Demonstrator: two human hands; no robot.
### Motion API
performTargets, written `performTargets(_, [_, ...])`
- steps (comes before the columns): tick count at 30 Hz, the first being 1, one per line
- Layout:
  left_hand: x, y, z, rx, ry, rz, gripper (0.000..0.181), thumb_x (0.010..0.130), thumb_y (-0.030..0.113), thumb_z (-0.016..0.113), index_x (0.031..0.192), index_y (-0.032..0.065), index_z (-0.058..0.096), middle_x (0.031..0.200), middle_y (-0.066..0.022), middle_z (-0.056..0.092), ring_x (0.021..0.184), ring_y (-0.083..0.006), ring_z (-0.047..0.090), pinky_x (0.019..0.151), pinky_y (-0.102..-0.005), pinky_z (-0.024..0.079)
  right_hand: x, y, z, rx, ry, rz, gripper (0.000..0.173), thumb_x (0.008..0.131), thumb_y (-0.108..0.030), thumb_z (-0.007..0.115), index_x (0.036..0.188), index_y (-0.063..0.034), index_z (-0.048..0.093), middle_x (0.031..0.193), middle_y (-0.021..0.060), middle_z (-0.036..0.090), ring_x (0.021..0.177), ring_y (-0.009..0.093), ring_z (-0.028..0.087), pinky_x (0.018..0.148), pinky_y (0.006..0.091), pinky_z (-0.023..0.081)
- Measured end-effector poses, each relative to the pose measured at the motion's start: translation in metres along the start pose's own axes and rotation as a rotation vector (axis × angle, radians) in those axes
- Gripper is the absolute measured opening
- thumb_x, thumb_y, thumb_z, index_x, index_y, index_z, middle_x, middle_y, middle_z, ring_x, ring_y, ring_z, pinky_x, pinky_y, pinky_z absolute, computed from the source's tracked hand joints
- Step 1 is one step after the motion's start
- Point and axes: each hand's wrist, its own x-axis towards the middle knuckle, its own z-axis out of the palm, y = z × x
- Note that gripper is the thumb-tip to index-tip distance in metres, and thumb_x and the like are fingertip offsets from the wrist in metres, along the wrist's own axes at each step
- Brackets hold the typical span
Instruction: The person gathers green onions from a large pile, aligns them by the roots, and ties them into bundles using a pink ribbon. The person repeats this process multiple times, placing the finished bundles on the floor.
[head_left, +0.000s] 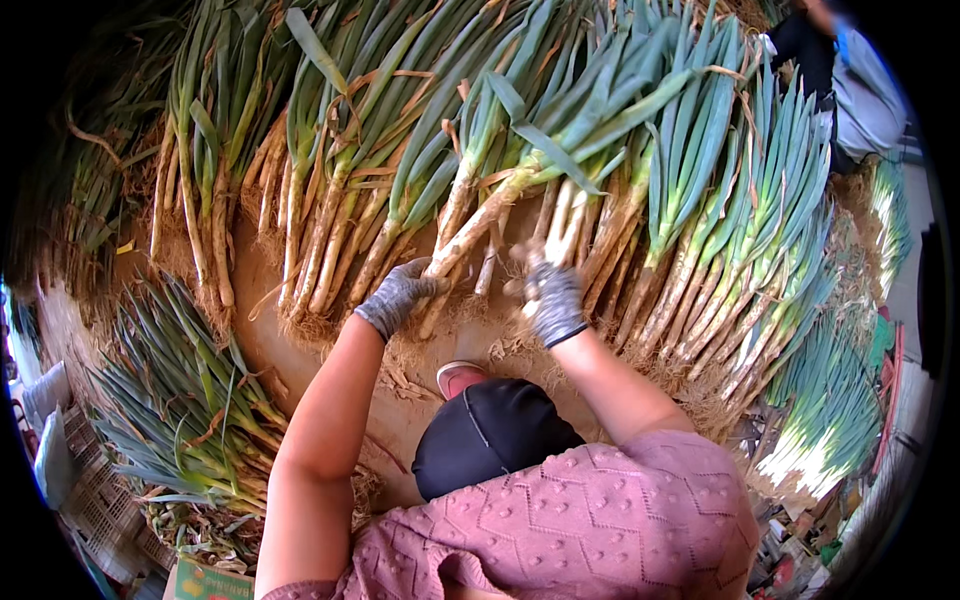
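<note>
My left hand (399, 297), in a grey knit glove, is closed around the root end of a thick green onion (487, 214). Its soil-marked stalk slants up to the right, and its green leaves lie over the others. My right hand (553, 297), gloved alike, is blurred by motion at the lower ends of some pale, peeled-looking stalks (564, 225). Whether its fingers grip them I cannot tell. A wide row of unpeeled green onions (330, 225) spreads in front of me, roots towards me. More soil-covered stalks (686, 292) lean close together to the right of my right hand.
Another heap of green onions (187, 405) lies at my left, above a printed carton (214, 581) and beside a plastic crate (101, 495). Whitened onions (817, 420) are piled at the right. A person (862, 97) is at the upper right. My shoe (459, 377) rests among root scraps.
</note>
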Motion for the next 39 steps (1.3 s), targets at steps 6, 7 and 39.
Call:
performTargets(6, [-0.003, 0.012, 0.025, 0.098, 0.02, 0.046, 0.049, 0.072, 0.01, 0.064, 0.117, -0.0031, 0.049, 0.093, -0.0054, 0.059, 0.082, -0.0122, 0.053, 0.075, -0.0248, 0.044, -0.002, 0.043, 0.018, -0.198, -0.205, 0.25, 0.025, 0.07, -0.019, 0.074, 0.084, -0.0083, 0.057, 0.058, -0.0018, 0.051, 0.039, 0.007, 0.042, 0.03, 0.0216, 0.032])
performTargets(7, [-0.01, 0.028, 0.03, 0.144, 0.056, 0.038, 0.051, 0.072, 0.008, 0.065, 0.118, -0.0039, 0.047, 0.094, -0.0063, 0.059, 0.083, -0.0125, 0.053, 0.075, -0.0248, 0.044, -0.007, 0.03, 0.022, -0.231, -0.178, 0.229, 0.026, 0.07, -0.019, 0.074, 0.085, -0.0079, 0.057, 0.057, -0.0013, 0.051, 0.039, 0.007, 0.042, 0.03, 0.0223, 0.032])
performTargets(39, [0.017, 0.006, -0.028, 0.459, 0.371, 0.12, 0.079, 0.072, 0.023, 0.068, 0.136, 0.0054, 0.026, 0.123, -0.0207, 0.048, 0.113, -0.0299, 0.048, 0.093, -0.0326, 0.038, 0.079, 0.019, 0.009, -0.874, 0.117, -0.063, 0.08, 0.065, -0.031, 0.077, 0.124, 0.0054, 0.038, 0.116, 0.0246, 0.051, 0.107, 0.036, 0.05, 0.093, 0.0365, 0.04])
